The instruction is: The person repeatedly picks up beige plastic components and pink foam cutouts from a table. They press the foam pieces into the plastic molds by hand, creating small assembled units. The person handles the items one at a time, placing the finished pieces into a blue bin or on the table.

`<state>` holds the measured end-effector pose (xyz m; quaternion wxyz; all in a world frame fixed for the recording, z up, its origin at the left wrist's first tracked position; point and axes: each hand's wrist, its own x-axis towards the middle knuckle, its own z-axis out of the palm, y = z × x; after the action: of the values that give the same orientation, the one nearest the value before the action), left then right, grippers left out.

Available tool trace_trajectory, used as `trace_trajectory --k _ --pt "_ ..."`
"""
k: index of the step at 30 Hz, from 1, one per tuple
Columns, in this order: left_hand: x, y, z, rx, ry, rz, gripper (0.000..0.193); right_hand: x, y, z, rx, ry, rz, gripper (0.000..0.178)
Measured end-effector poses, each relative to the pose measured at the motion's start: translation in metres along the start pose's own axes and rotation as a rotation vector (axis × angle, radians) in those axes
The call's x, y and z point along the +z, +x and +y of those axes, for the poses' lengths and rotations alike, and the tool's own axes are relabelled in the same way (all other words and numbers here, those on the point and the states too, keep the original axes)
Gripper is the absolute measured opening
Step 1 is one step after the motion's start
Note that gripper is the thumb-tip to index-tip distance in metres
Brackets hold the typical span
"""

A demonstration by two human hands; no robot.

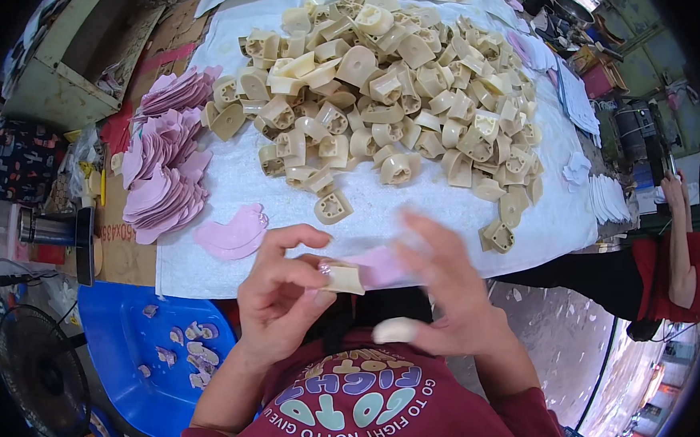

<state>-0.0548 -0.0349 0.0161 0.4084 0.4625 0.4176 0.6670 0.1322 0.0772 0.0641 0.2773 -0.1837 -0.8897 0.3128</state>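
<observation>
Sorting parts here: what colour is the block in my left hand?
The block in your left hand is cream, clearest in the head view.

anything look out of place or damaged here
Nothing looks clearly damaged. Some pink pieces lie loose, apart from the stacks, and one beige block sits at the near right end of the heap, close to the edge of the white sheet. The floor at right looks littered.

Cream piece (343, 280) against blurred pink sheet (379, 267)
</observation>
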Motion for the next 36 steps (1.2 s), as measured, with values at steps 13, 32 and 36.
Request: trace_trajectory --k 13,32,36 --pt "0.008 0.011 0.012 0.365 0.531 -0.162 0.022 0.017 -0.030 0.000 0.594 1.286 0.225 0.023" --pt "0.018 0.011 -0.020 0.221 0.566 0.033 0.026 0.040 -0.018 0.014 0.162 0.235 0.123 0.033" --pt "0.020 0.010 -0.023 0.235 0.495 -0.009 0.026 0.028 -0.016 0.029 0.183 0.548 -0.030 0.031"
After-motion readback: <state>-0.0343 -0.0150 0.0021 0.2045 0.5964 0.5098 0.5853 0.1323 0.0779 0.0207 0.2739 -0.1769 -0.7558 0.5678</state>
